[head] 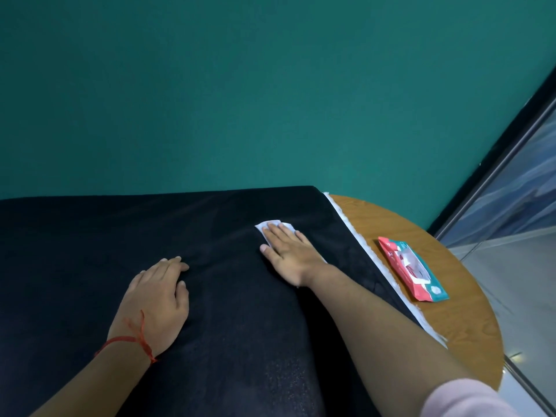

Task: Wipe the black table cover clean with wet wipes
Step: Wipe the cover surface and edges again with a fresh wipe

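mostly hidden under the right hand (287,251), a wipe (270,224).

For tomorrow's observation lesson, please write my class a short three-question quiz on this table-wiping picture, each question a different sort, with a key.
1. True or false: the right hand presses a white wet wipe flat on the black table cover.
2. Where does the wet wipes pack lie? A) on the cover B) on the bare wooden table C) in the left hand
3. What is tied round the left wrist?

Key: 1 true; 2 B; 3 a red thread.
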A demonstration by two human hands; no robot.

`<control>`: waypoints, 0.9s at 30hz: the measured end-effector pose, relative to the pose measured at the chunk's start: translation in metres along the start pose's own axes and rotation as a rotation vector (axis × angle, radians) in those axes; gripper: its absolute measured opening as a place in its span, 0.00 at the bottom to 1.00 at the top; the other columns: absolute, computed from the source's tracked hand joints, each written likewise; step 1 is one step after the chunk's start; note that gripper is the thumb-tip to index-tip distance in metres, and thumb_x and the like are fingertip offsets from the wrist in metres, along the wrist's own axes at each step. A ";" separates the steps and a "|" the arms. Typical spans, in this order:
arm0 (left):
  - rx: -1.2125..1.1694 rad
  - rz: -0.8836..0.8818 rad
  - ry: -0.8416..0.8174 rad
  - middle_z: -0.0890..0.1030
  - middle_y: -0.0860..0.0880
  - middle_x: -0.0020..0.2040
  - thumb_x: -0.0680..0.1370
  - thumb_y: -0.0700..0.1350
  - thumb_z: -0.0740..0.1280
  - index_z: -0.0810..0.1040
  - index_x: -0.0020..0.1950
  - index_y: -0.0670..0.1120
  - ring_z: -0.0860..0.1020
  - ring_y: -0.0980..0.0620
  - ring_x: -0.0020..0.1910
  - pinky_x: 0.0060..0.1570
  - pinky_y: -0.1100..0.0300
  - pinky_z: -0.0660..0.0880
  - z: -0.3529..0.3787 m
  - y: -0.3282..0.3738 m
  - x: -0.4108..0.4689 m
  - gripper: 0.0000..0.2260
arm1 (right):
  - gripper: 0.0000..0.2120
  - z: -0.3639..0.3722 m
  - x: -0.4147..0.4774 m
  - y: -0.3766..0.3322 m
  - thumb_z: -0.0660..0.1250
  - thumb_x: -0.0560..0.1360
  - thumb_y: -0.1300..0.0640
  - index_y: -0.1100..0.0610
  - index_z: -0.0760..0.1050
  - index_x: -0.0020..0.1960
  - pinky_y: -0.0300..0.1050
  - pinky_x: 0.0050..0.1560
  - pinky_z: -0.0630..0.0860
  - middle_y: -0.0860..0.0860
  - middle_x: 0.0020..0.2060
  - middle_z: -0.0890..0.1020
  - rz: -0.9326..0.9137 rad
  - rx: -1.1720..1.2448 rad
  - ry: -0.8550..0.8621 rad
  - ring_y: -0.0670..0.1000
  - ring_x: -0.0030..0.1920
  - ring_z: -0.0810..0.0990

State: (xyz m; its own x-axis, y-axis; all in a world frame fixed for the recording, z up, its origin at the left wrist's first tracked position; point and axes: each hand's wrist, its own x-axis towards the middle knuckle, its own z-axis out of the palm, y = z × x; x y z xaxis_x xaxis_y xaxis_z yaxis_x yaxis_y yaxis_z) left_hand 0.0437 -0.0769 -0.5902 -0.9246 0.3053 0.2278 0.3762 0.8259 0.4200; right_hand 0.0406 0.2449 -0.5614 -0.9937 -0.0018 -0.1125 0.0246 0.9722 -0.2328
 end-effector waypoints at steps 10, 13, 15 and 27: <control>-0.003 -0.001 0.003 0.75 0.53 0.74 0.84 0.45 0.60 0.76 0.70 0.51 0.67 0.51 0.78 0.78 0.45 0.63 -0.001 0.000 -0.001 0.15 | 0.34 -0.024 0.025 0.070 0.41 0.85 0.33 0.46 0.43 0.87 0.52 0.84 0.40 0.41 0.86 0.43 0.222 0.006 0.041 0.43 0.84 0.38; -0.005 -0.002 0.005 0.75 0.54 0.74 0.83 0.45 0.61 0.76 0.70 0.52 0.67 0.52 0.79 0.79 0.45 0.63 -0.001 0.001 -0.001 0.15 | 0.34 -0.027 0.032 0.086 0.41 0.85 0.34 0.46 0.43 0.87 0.51 0.84 0.40 0.42 0.86 0.44 0.262 0.002 0.066 0.44 0.84 0.38; -0.003 -0.001 0.005 0.75 0.54 0.74 0.83 0.45 0.61 0.76 0.70 0.52 0.67 0.52 0.78 0.79 0.46 0.63 -0.001 0.000 0.000 0.15 | 0.35 -0.027 0.036 0.093 0.40 0.85 0.33 0.46 0.44 0.87 0.51 0.84 0.40 0.42 0.86 0.44 0.293 0.002 0.084 0.45 0.84 0.38; -0.007 0.012 0.009 0.75 0.53 0.74 0.83 0.45 0.61 0.76 0.70 0.51 0.68 0.51 0.78 0.77 0.45 0.65 -0.001 -0.001 -0.001 0.16 | 0.40 -0.020 0.021 0.095 0.38 0.82 0.28 0.48 0.42 0.87 0.53 0.84 0.39 0.45 0.86 0.42 0.434 0.036 0.123 0.46 0.84 0.36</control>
State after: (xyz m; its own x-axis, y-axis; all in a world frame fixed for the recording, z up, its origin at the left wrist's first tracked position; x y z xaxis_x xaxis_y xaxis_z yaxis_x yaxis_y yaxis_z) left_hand 0.0438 -0.0782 -0.5901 -0.9194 0.3112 0.2406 0.3878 0.8189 0.4231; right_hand 0.0196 0.3415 -0.5663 -0.8963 0.4338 -0.0923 0.4432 0.8682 -0.2231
